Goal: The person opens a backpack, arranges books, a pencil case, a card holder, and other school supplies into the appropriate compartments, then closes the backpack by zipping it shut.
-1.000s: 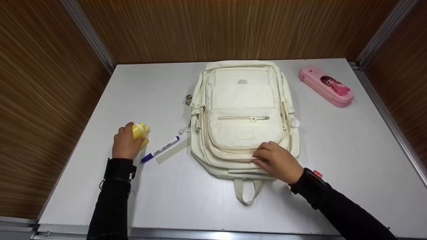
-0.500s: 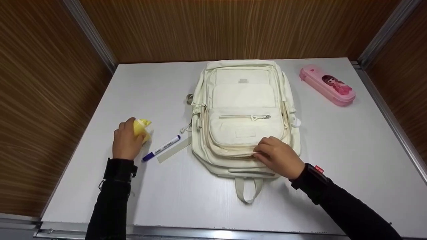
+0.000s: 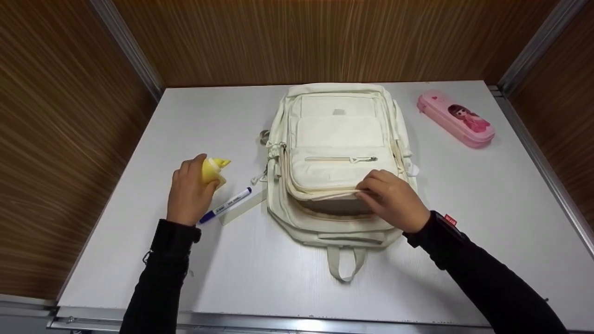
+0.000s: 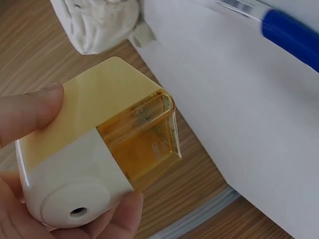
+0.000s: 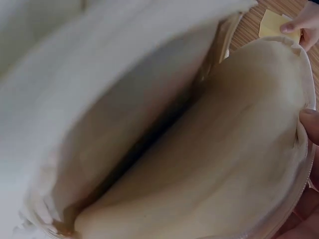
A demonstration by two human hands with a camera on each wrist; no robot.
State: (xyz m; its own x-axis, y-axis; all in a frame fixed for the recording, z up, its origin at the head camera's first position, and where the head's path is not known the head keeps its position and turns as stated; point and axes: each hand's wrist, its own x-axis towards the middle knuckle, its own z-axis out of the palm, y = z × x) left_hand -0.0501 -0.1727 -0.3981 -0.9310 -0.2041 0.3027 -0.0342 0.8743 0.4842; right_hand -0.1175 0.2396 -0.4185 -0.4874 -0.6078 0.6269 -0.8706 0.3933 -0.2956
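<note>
While the yellow sharpener (image 3: 211, 174) is gripped in the curled fingers of the left hand (image 3: 189, 192), toward the left edge of the tabletop (image 3: 260, 278), the pocket rim (image 3: 320, 195) of the backpack (image 3: 341, 132), mid-tabletop, is pinched and held up by the right hand (image 3: 394, 199). Should the soft rim be let slip, the opening could be closed; by tilting, the amber drawer (image 4: 142, 142) might be shaken loose.

Left fingers (image 3: 197, 163) curled; right fingers (image 3: 372, 185) pinched; arms (image 3: 157, 283) apart.
</note>
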